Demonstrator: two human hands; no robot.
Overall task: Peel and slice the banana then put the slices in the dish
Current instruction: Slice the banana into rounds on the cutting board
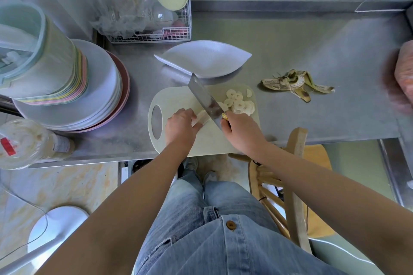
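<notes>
overhead view of a steel worktop (312, 51). the peeled banana stub (201, 117) lies on a pale cutting board (174, 96), its long axis running left to right, tilted slightly away. the left hand (182, 124) curls round its left end, pinning it. the right hand (240, 128) grips the handle of a cleaver (204, 99), whose blade crosses the stub's free right end, close to the left fingertips. cut slices (239, 102) pile right of the blade. the white dish (205, 58) sits just beyond the board, near the blade tip. the peel (295, 85) lies well apart to the right
</notes>
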